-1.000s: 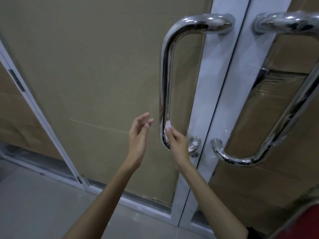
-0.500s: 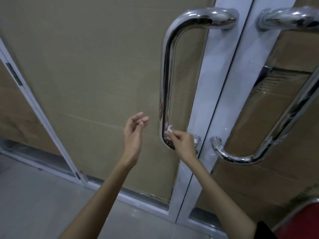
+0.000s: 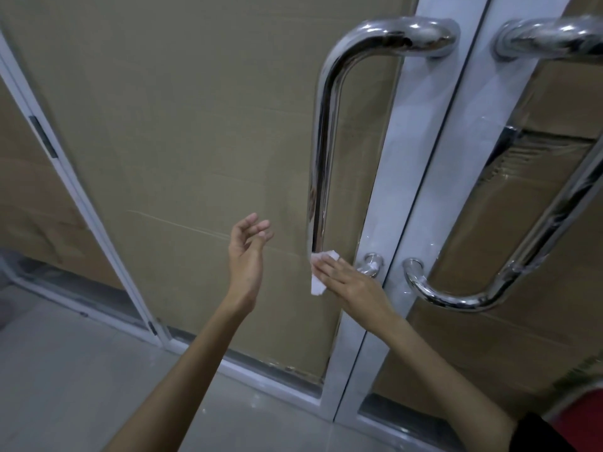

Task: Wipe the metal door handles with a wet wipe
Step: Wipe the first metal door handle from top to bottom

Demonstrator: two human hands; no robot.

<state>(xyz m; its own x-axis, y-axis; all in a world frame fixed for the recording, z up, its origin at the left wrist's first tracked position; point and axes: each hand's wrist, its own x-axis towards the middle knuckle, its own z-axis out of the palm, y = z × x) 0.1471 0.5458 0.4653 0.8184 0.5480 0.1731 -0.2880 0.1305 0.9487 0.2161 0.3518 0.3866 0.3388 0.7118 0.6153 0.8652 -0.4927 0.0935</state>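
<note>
Presently the left hand [image 3: 248, 256] is held loose and empty; the wet wipe [image 3: 321, 272] is pressed under the right hand's [image 3: 352, 285] straight fingers at the left handle's [image 3: 321, 151] lower bend. The right handle [image 3: 509, 265] is judged untouched.

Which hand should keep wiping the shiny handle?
Probably the right hand: it presses the wipe against the bottom of the left door's handle. The left hand is empty, off the handle.
</note>
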